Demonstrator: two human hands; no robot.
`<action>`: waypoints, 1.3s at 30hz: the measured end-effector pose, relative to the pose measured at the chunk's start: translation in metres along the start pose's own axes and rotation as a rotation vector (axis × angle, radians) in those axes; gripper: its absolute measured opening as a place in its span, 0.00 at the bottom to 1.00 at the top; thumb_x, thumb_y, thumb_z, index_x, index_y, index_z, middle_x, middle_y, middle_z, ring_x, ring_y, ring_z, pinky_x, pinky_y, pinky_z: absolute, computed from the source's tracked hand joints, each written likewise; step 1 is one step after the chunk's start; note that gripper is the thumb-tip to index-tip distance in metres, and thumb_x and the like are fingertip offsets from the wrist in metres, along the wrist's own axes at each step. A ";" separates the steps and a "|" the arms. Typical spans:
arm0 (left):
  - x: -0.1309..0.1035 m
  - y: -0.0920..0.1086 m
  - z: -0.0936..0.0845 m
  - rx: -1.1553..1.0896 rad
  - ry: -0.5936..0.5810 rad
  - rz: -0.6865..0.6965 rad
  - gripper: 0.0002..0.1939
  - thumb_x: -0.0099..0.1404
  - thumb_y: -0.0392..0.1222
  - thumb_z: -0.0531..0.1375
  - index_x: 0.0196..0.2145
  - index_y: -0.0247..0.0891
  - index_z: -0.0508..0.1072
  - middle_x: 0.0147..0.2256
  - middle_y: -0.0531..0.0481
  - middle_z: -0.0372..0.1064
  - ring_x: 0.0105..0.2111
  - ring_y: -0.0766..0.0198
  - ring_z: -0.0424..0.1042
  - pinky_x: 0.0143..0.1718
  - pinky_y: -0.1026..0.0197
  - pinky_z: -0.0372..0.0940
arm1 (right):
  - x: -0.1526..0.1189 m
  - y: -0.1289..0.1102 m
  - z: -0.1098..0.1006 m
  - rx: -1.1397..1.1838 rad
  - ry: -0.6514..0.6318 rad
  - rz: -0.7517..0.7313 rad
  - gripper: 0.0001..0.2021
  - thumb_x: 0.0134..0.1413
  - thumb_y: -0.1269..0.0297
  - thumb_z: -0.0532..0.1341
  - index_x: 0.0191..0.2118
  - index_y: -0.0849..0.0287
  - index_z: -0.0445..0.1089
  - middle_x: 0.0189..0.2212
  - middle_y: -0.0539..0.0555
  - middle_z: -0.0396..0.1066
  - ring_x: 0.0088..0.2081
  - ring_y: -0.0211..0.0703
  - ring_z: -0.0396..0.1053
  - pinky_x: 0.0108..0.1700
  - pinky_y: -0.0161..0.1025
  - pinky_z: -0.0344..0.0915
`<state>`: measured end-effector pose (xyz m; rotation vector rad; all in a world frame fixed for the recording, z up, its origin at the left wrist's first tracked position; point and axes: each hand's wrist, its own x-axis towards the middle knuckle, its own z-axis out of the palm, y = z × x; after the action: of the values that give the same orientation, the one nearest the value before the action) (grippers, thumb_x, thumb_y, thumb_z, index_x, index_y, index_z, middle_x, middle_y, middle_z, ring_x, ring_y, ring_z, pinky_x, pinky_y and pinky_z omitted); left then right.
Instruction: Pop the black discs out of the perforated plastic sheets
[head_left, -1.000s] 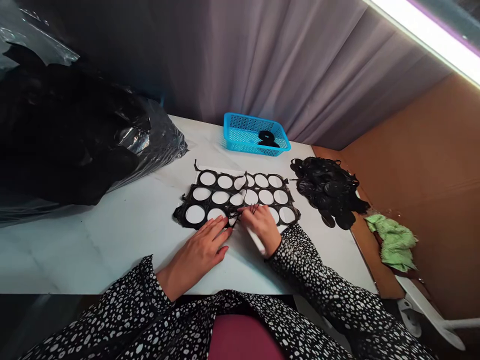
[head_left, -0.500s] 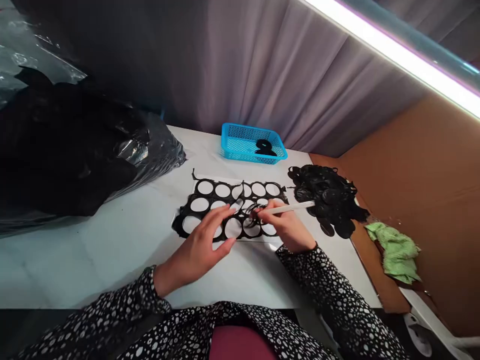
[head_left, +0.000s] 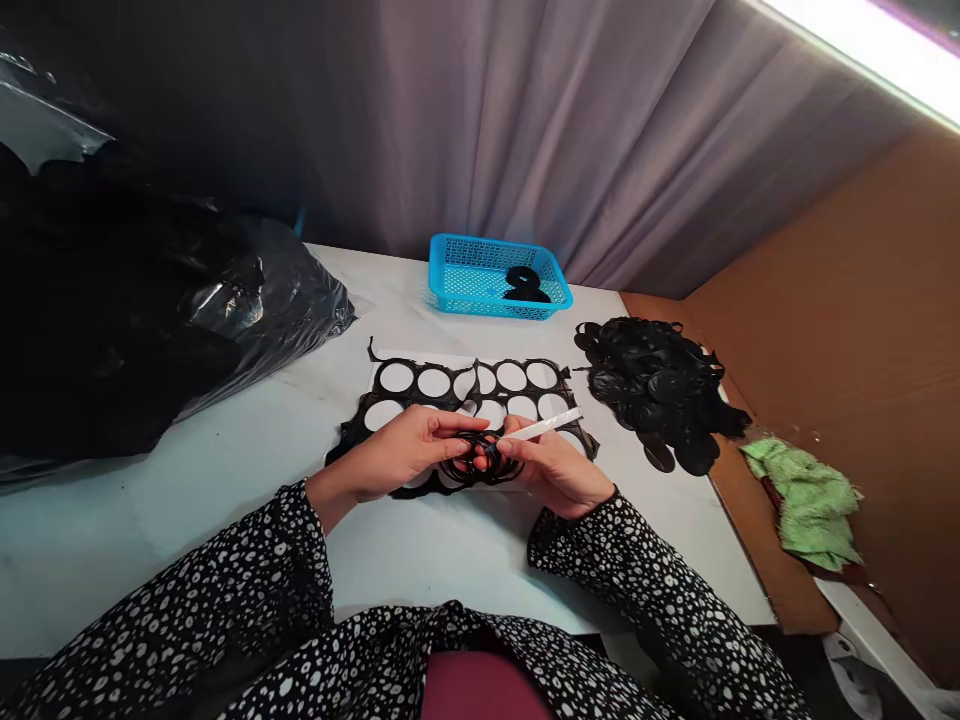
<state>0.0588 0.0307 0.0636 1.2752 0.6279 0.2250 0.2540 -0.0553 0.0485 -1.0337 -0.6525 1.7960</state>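
Thin black rings (head_left: 480,460) are bunched between my hands, above a black sheet (head_left: 450,399) with rows of round holes lying on white backing. My left hand (head_left: 405,450) pinches the left side of the bunch between thumb and fingers. On the other side, my right hand (head_left: 559,468) grips the rings and also a slim white tool (head_left: 546,424) that points up to the right. Parts of the sheet's bottom row are hidden under my hands.
A blue basket (head_left: 469,300) with a few black round pieces stands at the back. Right of the sheet is a heap of black discs (head_left: 660,385), with a green cloth (head_left: 806,500) beyond it. A big plastic bag of black material (head_left: 150,310) fills the left.
My left hand has come off the sheet and closed on the rings. My right hand has drawn them slightly toward me, the white tool still in it. The view has shifted a little.
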 end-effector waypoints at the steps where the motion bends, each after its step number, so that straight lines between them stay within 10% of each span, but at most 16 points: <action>1: 0.000 0.000 0.000 -0.003 0.007 -0.016 0.20 0.67 0.35 0.58 0.56 0.36 0.71 0.40 0.47 0.79 0.39 0.64 0.77 0.45 0.58 0.68 | 0.000 0.001 0.000 0.010 -0.002 0.010 0.16 0.47 0.60 0.71 0.29 0.58 0.62 0.31 0.51 0.76 0.34 0.40 0.73 0.38 0.37 0.65; 11: 0.008 -0.006 -0.003 0.123 0.129 -0.012 0.18 0.67 0.37 0.56 0.54 0.37 0.73 0.37 0.48 0.79 0.35 0.65 0.75 0.39 0.62 0.69 | 0.000 0.005 -0.001 0.015 -0.078 -0.030 0.14 0.48 0.63 0.71 0.27 0.56 0.63 0.34 0.52 0.76 0.39 0.43 0.74 0.47 0.43 0.65; 19: -0.009 0.016 -0.030 0.518 -0.189 0.094 0.25 0.68 0.40 0.57 0.62 0.46 0.64 0.58 0.48 0.68 0.54 0.59 0.70 0.51 0.58 0.66 | -0.004 0.000 -0.002 0.070 -0.121 -0.229 0.17 0.46 0.57 0.69 0.27 0.55 0.58 0.33 0.50 0.73 0.27 0.36 0.62 0.37 0.42 0.65; 24: 0.006 -0.010 0.018 1.023 -0.019 0.393 0.21 0.70 0.39 0.56 0.60 0.42 0.65 0.60 0.43 0.63 0.58 0.57 0.65 0.57 0.53 0.62 | -0.012 -0.064 -0.039 -0.080 0.252 -0.648 0.16 0.53 0.52 0.59 0.27 0.53 0.52 0.50 0.55 0.71 0.34 0.40 0.66 0.36 0.41 0.64; 27: 0.028 -0.035 0.062 1.350 0.081 0.525 0.21 0.67 0.37 0.61 0.56 0.33 0.65 0.55 0.38 0.64 0.56 0.51 0.64 0.54 0.51 0.63 | 0.012 -0.090 -0.072 -0.330 0.377 -0.711 0.16 0.52 0.56 0.60 0.26 0.54 0.51 0.43 0.55 0.73 0.35 0.40 0.68 0.37 0.39 0.64; 32: 0.059 -0.050 0.100 1.640 0.113 0.602 0.04 0.70 0.35 0.56 0.41 0.32 0.69 0.40 0.42 0.66 0.43 0.52 0.67 0.42 0.52 0.63 | 0.063 -0.078 -0.111 -1.273 0.518 -0.513 0.13 0.52 0.66 0.58 0.22 0.55 0.53 0.23 0.51 0.68 0.36 0.43 0.71 0.36 0.35 0.63; 39: 0.061 -0.052 0.121 1.632 0.078 0.605 0.07 0.69 0.27 0.52 0.37 0.34 0.67 0.39 0.44 0.64 0.41 0.56 0.64 0.39 0.56 0.62 | 0.062 -0.052 -0.116 -1.765 0.444 -0.470 0.06 0.57 0.77 0.55 0.35 0.60 0.66 0.37 0.57 0.68 0.39 0.43 0.68 0.37 0.35 0.58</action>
<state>0.1662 -0.0543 0.0147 3.0484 0.4001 0.2476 0.3651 0.0225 0.0076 -1.9701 -2.0284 0.1597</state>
